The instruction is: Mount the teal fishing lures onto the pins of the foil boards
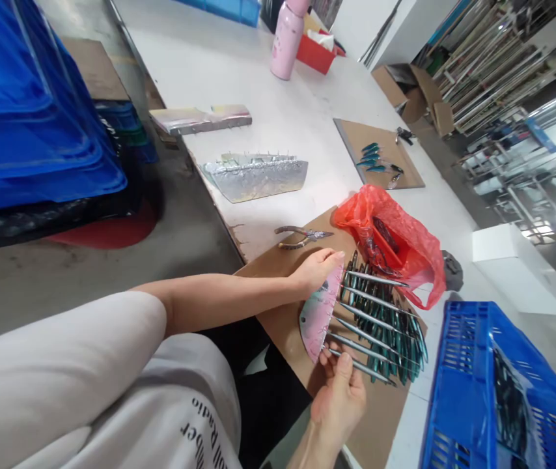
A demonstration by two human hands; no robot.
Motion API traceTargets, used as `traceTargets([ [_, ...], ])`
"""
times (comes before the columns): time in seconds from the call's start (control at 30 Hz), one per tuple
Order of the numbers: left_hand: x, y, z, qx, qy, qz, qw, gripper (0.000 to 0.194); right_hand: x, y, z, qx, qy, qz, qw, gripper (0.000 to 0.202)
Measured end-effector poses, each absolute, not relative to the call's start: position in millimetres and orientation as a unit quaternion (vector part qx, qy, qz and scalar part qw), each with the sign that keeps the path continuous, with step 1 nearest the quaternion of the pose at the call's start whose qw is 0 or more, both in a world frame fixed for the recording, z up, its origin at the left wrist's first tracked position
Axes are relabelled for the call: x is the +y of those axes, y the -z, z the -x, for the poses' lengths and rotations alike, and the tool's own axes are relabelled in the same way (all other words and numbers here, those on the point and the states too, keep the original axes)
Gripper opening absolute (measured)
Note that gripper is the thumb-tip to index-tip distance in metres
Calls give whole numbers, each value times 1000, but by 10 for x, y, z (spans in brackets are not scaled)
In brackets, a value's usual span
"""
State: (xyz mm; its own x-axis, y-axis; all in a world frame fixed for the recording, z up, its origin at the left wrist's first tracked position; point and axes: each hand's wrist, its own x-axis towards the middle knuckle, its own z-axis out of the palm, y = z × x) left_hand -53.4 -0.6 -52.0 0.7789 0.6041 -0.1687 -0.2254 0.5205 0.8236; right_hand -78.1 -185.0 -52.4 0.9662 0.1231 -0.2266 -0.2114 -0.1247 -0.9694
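Centrally, one pink plate with six slender silver rods, held in two hands above a brown board.
Left hand: fingers clamped on the plate's upper end. Right hand: thumb and fingers together at the lowest rod's base, beside the plate's lower end. Under the rods: one pile of teal pieces, too overlapped to count. Near the left hand: one pair of pliers. Containers: one red bag, open, dark material inside; one blue basket, dark pieces in clear wrap inside; one red box, white tissue inside. Farther up the table: two foil-covered racks, one pink bottle.
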Motion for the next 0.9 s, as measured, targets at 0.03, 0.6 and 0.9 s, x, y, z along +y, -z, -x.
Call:
traceTargets([
  [0.03, -6, 525, 533, 221, -250, -427, 840, 36, -1852, 534, 783, 30, -124, 740, 661, 29],
  [0.6, 5, 492, 585, 226, -245, -386, 860, 39, -1871, 509, 808, 35, -162, 704, 691, 48],
  [0.9, 33, 455, 584, 207, -285, -318, 880, 44, -2011, 613, 909, -23, -208, 753, 624, 65],
])
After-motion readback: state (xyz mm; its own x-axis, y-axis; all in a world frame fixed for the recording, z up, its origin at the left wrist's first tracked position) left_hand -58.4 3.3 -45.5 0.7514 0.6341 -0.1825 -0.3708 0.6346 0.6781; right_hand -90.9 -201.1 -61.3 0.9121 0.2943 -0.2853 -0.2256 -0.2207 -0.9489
